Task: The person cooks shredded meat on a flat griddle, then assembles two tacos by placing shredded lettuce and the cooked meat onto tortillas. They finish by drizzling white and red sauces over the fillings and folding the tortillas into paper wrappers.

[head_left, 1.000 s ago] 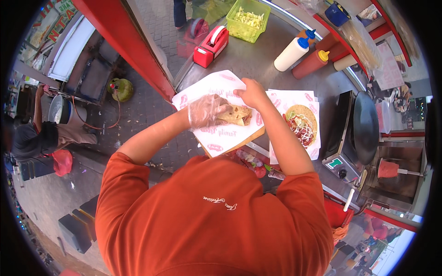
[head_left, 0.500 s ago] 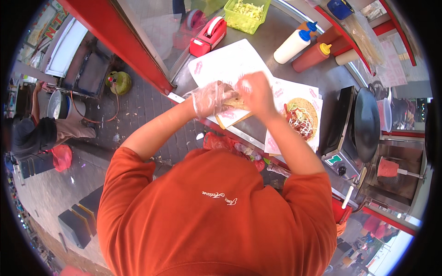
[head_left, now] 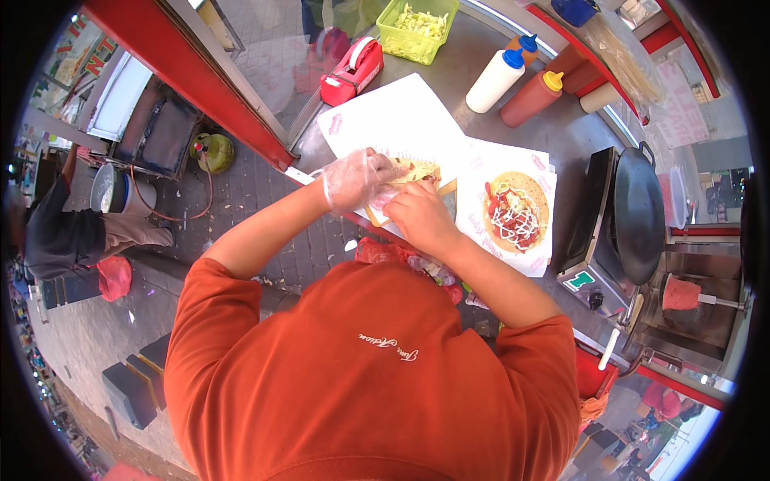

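My left hand [head_left: 357,178], in a clear plastic glove, holds the left side of a partly folded tortilla wrap [head_left: 419,171]. Bits of filling show at the wrap's far side. My bare right hand [head_left: 425,216] closes its fingers on the near side of the same wrap, its fingertips close to the gloved ones. White printed wrapping paper [head_left: 401,112] lies under and beyond it. To the right, a second tortilla [head_left: 516,215] rests flat and open on another white sheet [head_left: 481,156], topped with shredded vegetables, red sauce, dark filling and white sauce lines.
Beyond the papers stand a red tape dispenser [head_left: 350,74], a green basket of shredded vegetables [head_left: 415,30], a white squeeze bottle [head_left: 495,82] and a red one [head_left: 531,99]. A dark round pan [head_left: 639,212] sits on the burner at right. A person [head_left: 64,236] is far left.
My right hand, blurred and higher before, has come down to the wrap's near side. More of the wrap and its filling shows now. The whole view has shifted slightly.
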### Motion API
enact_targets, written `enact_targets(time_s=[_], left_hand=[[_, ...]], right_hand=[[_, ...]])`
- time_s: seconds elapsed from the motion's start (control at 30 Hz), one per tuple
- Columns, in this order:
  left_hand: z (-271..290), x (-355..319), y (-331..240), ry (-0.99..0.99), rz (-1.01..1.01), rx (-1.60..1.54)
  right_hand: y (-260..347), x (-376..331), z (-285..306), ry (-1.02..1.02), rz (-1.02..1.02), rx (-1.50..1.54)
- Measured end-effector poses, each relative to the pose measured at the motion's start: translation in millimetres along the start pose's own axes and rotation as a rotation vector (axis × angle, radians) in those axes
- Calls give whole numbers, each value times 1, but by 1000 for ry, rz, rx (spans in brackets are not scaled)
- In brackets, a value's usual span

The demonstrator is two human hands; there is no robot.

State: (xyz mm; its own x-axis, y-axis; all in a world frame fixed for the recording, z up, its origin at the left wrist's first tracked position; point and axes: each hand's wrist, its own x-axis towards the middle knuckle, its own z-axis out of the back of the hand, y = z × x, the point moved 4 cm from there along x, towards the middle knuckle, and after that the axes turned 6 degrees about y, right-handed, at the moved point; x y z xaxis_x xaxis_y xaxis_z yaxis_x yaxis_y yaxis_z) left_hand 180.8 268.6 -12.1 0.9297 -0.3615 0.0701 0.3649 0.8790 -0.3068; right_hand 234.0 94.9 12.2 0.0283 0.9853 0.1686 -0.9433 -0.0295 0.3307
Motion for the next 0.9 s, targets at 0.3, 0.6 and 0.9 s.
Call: enact_targets(time_s=[0.3, 0.6, 0.9], left_hand=[[12, -33, 16, -46, -12, -279], [8, 4, 21, -22, 243, -201], [-4, 69, 74, 190, 583, -48]], right_hand=[[-21, 7, 8, -139, -198, 281], [-55, 40, 33, -252, -106, 140], [-68, 66, 30, 179, -109, -263]])
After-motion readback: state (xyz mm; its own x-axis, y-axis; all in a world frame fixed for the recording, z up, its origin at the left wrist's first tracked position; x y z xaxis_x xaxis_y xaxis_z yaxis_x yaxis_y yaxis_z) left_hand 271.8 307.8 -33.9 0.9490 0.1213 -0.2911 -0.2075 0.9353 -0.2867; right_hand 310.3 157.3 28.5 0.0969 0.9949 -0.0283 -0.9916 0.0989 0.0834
